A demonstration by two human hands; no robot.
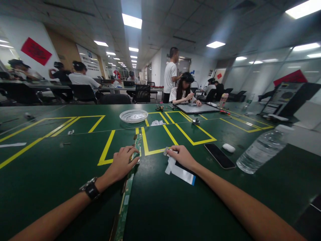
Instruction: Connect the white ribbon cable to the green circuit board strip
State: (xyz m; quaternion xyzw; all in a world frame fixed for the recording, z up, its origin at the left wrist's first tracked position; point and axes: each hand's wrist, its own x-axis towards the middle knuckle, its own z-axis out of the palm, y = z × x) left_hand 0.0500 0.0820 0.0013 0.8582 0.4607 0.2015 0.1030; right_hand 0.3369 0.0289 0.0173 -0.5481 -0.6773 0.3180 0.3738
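A long, narrow green circuit board lies on the green table, running from the near edge away from me. My left hand grips it around the upper part, fingers curled over it and thumb on the near side. Right of it, apart from the board, my right hand pinches the end of a white flat ribbon cable. The cable is bent, and its blue-tipped end hangs toward me. A small connector piece at the held end shows beyond the fingertips.
Yellow tape lines mark the table. A white plastic basket stands ahead. On the right are a phone, a white earbud case and a water bottle. Across the table a person works at a flat panel.
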